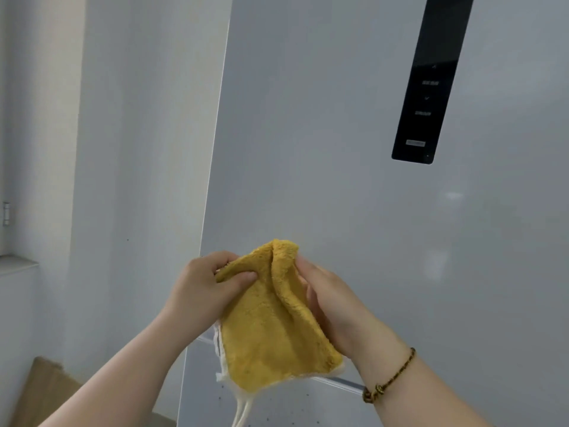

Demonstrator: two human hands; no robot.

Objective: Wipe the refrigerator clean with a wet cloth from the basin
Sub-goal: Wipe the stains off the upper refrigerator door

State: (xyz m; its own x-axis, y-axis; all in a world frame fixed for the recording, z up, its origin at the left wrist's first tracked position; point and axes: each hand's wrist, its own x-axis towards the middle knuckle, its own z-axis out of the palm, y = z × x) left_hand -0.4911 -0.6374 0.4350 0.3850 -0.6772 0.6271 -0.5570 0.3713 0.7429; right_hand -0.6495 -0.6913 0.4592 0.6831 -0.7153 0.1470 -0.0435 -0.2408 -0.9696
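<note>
Fridge [338, 180] fills the view, pale grey, with a black panel [431, 78] high above and to the right of the hands. In front of its door, both hands hold up a yellow cloth [264, 328]. The left hand [203, 288] pinches the cloth's upper left fold between thumb and curled fingers. The right hand [332, 303] grips the right edge, fingers hidden behind the fabric (a beaded bracelet [391, 377] sits on that wrist). Below the grip the cloth hangs loose, white fringe trailing. It is unclear whether the cloth touches the door.
</note>
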